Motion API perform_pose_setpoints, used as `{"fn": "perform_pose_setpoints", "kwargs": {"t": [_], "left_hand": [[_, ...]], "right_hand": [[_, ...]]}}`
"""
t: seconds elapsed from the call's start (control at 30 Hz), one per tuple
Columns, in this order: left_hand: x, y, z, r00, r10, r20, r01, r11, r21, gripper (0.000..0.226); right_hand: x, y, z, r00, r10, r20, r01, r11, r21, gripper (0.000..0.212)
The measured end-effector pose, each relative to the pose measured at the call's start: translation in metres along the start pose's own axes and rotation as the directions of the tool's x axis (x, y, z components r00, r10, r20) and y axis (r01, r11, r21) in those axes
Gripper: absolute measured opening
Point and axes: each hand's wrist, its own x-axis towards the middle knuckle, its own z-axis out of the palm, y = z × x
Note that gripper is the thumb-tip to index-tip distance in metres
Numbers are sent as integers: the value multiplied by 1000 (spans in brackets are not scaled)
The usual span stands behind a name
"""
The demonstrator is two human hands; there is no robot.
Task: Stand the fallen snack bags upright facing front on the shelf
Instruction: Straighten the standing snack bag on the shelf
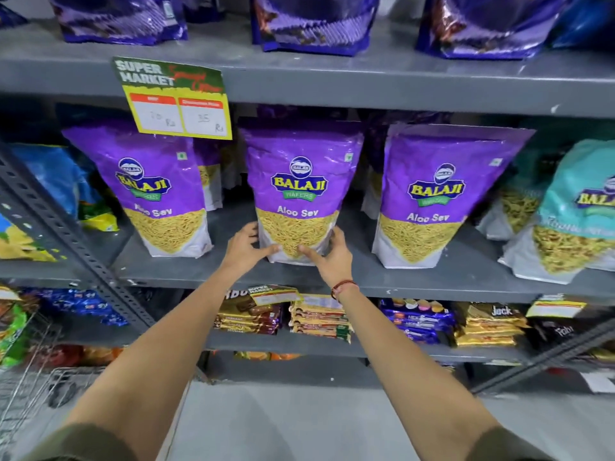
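Three purple Balaji Aloo Sev bags stand upright and face front on the grey middle shelf (359,276). The middle bag (301,181) is held at its base from both sides. My left hand (248,247) presses its lower left corner, thumb across the front. My right hand (327,256) cups its lower right corner. The left bag (146,184) and the right bag (439,194) stand apart from my hands. More purple bags stand behind them, partly hidden.
A yellow price sign (176,98) hangs from the upper shelf edge. A teal Balaji bag (575,214) stands at the right, blue bags (56,181) at the left. Biscuit packs (319,317) fill the shelf below. A slotted steel upright (66,237) crosses the left side.
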Motion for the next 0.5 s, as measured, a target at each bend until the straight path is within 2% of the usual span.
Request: {"fn": "perform_pose_setpoints", "kwargs": {"t": [0.03, 0.1, 0.13, 0.17, 0.23, 0.3, 0.37, 0.43, 0.5], "left_hand": [[-4, -1, 2, 998, 1, -59, -2, 1000, -15, 72], [-20, -5, 14, 961, 42, -273, -52, 998, -31, 68], [-32, -5, 25, 930, 93, -356, -99, 995, 1, 58], [-45, -6, 37, 911, 151, -383, -142, 988, 53, 46], [-62, 0, 65, 918, 267, -293, -229, 960, 160, 31], [-66, 14, 93, 907, 391, -154, -358, 911, 205, 28], [-57, 39, 116, 892, 449, -55, -433, 883, 184, 29], [-41, 63, 138, 917, 397, 31, -398, 911, 107, 41], [-22, 79, 157, 949, 284, 136, -292, 956, 38, 61]], "right_hand": [[-1, 2, -4, 1000, 8, -3, -8, 1000, 6, 74], [-5, 7, -18, 995, 17, -94, -17, 1000, 10, 71], [-10, 8, -29, 985, 11, -174, -10, 1000, 9, 65], [-14, 11, -40, 966, -13, -259, 14, 1000, 4, 56], [-22, 14, -68, 897, -73, -436, 63, 997, -37, 46], [-24, 14, -99, 791, -111, -602, 94, 994, -60, 54], [-19, 11, -131, 706, -95, -702, 109, 994, -25, 66], [-9, 6, -163, 719, -2, -695, 70, 995, 70, 77], [5, 8, -191, 811, 112, -574, -31, 988, 150, 84]]}}
